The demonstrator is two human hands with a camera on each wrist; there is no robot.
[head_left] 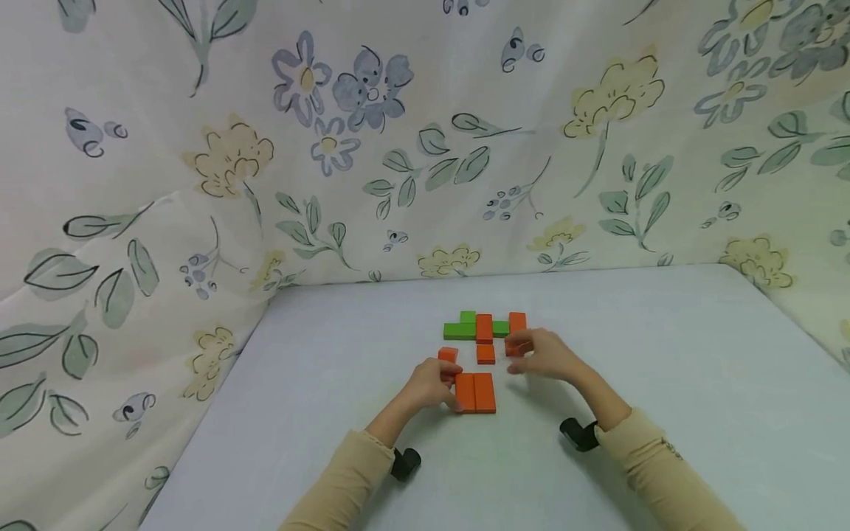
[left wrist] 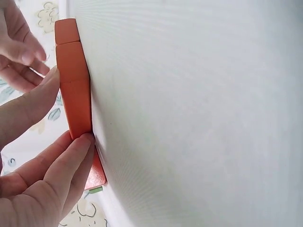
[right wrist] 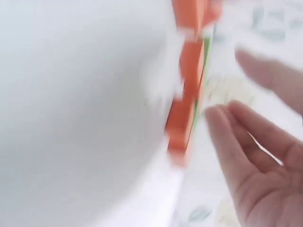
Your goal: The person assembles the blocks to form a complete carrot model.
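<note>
Two long orange blocks lie side by side on the table. My left hand [head_left: 428,383] pinches the left orange block [head_left: 465,394] between thumb and fingers, at its near and far ends; the right orange block [head_left: 485,394] touches it. In the left wrist view, fingertips [left wrist: 85,138] press the end of an orange block [left wrist: 78,106]. My right hand [head_left: 550,355] hovers beside a small orange block [head_left: 510,348], partly hidden by its fingers. Thumb and fingers are apart, with nothing between them in the blurred right wrist view.
Farther back, green blocks [head_left: 460,332] adjoin an upright-lying orange block [head_left: 484,329], with another orange block [head_left: 517,322] at the right. Small orange blocks [head_left: 485,354] lie nearer. A white table [head_left: 319,413] meets a floral cloth [head_left: 425,162] behind.
</note>
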